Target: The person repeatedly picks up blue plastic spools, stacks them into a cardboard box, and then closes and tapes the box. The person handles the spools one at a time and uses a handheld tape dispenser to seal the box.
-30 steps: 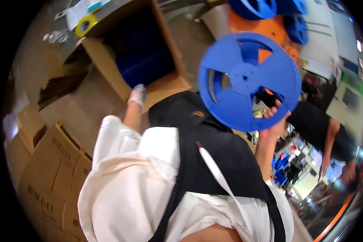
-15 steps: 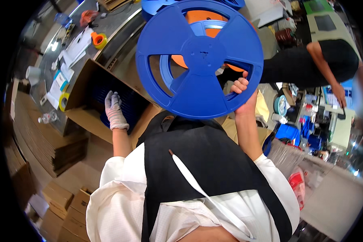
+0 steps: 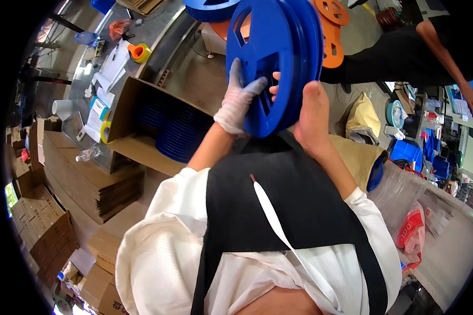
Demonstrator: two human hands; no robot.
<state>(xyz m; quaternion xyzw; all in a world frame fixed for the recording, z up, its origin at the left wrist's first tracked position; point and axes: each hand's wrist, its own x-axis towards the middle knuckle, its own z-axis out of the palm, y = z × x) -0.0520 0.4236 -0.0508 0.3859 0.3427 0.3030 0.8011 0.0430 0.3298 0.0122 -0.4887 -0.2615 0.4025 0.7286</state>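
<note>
Between my hands a small stack of blue plastic reels [image 3: 286,31] is held up, turned partly edge-on. My left hand [image 3: 237,100], in a pale glove, grips the near reel's left face, its fingers at the cut-outs. My bare right hand [image 3: 312,113] holds the stack from the right; some of its fingertips show through a cut-out, and the rest are hidden behind the reels. To the left, an open cardboard box [image 3: 136,149] contains rows of blue reels [image 3: 178,136] standing on edge.
Orange reels [image 3: 331,44] and more blue reels [image 3: 213,9] are at the far side. A grey workbench [image 3: 152,31] with tape and papers runs along the left. Flattened cardboard [image 3: 89,173] is stacked below it. Another person's arm [image 3: 446,58] is at the right.
My left hand has come from the box to the reels and taken hold of them. The reels have turned from face-on to nearly edge-on, shifting right. My view has shifted.
</note>
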